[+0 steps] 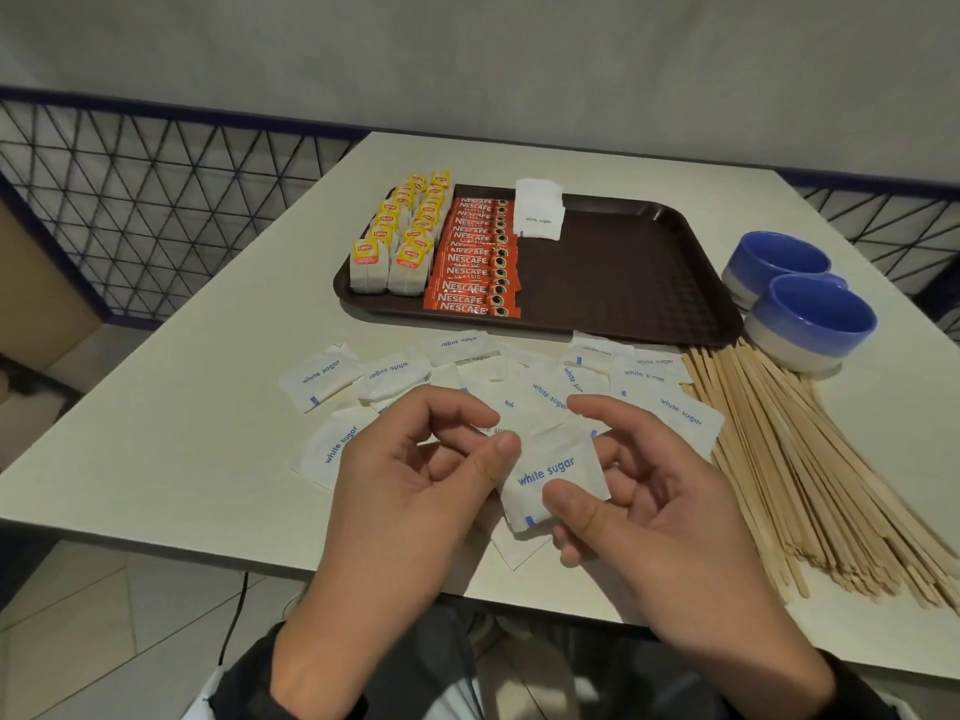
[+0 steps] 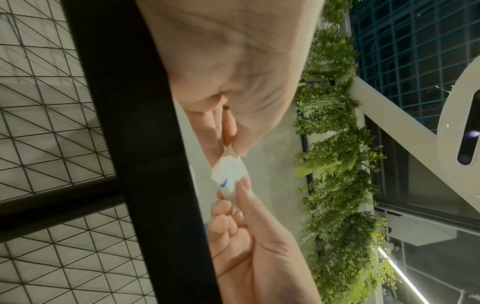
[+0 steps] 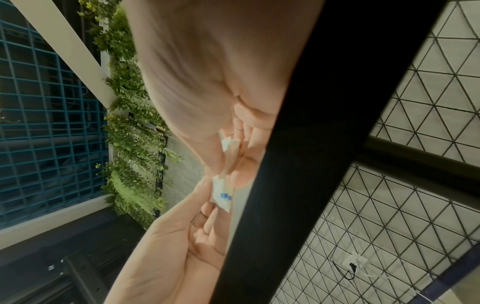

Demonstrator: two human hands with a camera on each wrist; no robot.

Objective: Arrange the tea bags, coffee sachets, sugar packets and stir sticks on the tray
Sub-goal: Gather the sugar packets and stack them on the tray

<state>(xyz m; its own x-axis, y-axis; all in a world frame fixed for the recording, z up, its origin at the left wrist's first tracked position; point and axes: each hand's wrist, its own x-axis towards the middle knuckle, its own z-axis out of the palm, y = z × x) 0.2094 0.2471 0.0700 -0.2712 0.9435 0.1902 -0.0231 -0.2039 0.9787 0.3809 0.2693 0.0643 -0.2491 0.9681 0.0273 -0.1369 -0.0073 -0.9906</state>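
Head view: left hand (image 1: 415,459) and right hand (image 1: 639,506) together pinch a white sugar packet (image 1: 553,478) above loose packets (image 1: 322,374) on the table (image 1: 156,433); the tray (image 1: 623,283) carries tea bags (image 1: 395,236), coffee sachets (image 1: 475,257) and stacked sugar (image 1: 539,215); stir sticks (image 1: 810,485) lie right.
Left wrist view: both thumbs clamp the packet (image 2: 228,170).
Right wrist view: the same grip on the packet (image 3: 222,195).

Your tray (image 1: 623,283) is dark brown plastic with a fine textured floor; the coffee sachets (image 1: 470,257) on it look like glossy foil. The sugar packets (image 1: 322,376) near you are matt white paper, the stir sticks (image 1: 810,491) at right pale bare wood, the bowls (image 1: 810,324) glazed and shiny
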